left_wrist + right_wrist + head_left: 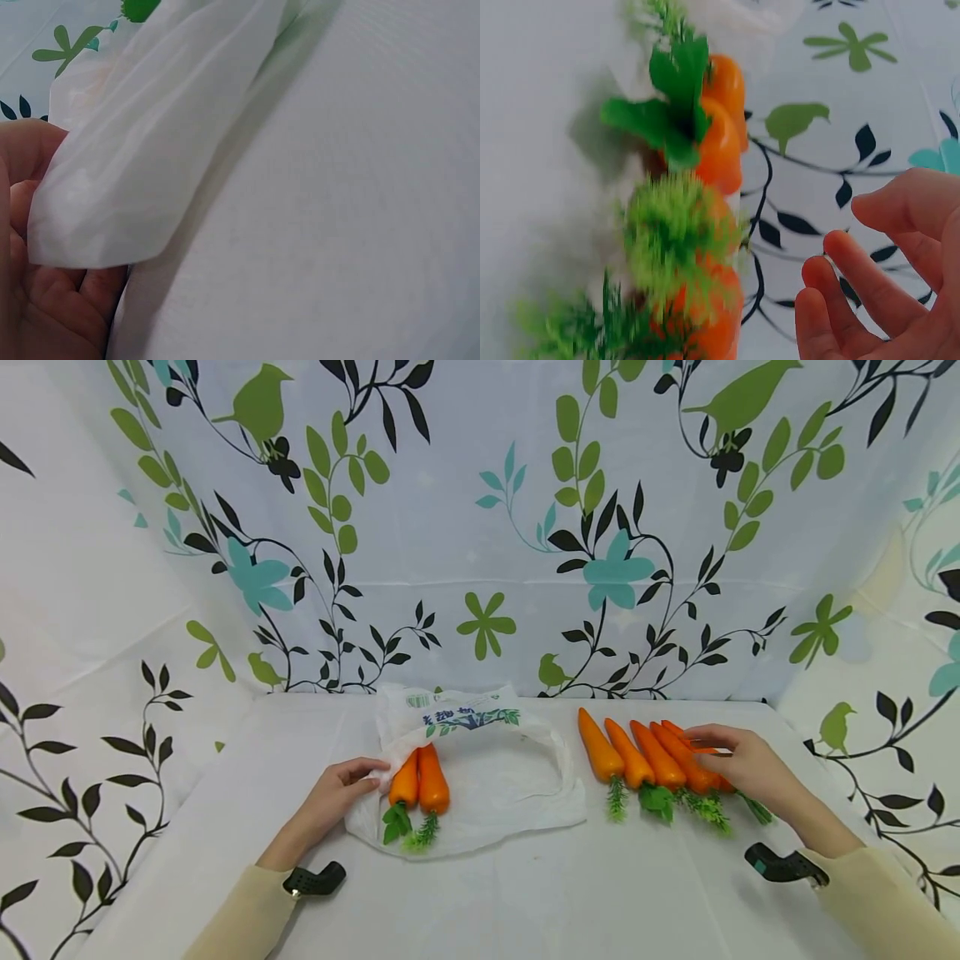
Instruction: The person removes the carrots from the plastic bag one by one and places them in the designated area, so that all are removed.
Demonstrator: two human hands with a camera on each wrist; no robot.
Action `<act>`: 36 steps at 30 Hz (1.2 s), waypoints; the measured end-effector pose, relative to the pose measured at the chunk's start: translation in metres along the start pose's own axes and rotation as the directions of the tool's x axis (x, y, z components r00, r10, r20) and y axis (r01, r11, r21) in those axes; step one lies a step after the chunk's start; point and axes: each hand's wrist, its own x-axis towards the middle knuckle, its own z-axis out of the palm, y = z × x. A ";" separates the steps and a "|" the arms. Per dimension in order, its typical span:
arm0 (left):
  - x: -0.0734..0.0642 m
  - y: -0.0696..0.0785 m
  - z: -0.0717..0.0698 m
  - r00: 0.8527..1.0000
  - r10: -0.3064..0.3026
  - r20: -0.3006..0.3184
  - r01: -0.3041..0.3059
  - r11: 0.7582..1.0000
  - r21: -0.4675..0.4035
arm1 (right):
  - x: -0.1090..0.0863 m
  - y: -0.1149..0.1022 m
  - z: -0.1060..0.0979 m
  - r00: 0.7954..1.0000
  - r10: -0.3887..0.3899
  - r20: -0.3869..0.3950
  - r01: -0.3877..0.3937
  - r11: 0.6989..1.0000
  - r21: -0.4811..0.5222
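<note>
A white plastic bag [517, 802] with printed lettering and a tree lies flat, its mouth toward the back. My left hand [333, 793] pinches the bag's left edge; in the left wrist view a fold of the bag [142, 172] covers part of the fingers. Two toy carrots [432, 781] with green tops rest at the bag's left side. At the right lies a row of several carrots [600, 747], tips pointing back. Over the right end of that row hovers my right hand [753, 768], fingers loosely spread and holding nothing in the right wrist view [885, 292].
A white-covered table [540, 893] carries everything. Behind it hangs a curtain [465, 527] printed with leaves and birds, and similar cloth drapes both sides. Each wrist wears a black strap device [318, 878].
</note>
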 end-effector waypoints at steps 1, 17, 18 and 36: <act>0.000 0.000 0.000 1.000 0.000 0.000 0.000 1.000 -0.002 | 0.000 -0.004 0.003 1.000 -0.003 -0.002 0.003 1.000 0.002; 0.001 0.000 -0.001 1.000 0.020 0.002 -0.020 1.000 -0.006 | 0.007 -0.055 0.061 0.998 -0.059 -0.012 0.060 0.993 0.101; 0.001 0.000 -0.001 1.000 0.019 0.002 -0.019 1.000 -0.004 | 0.008 -0.058 0.066 0.998 -0.065 -0.009 0.065 0.992 0.105; -0.001 -0.001 0.000 1.000 0.027 0.004 -0.027 0.999 -0.020 | 0.036 -0.097 0.140 0.971 -0.225 0.079 0.201 0.951 0.236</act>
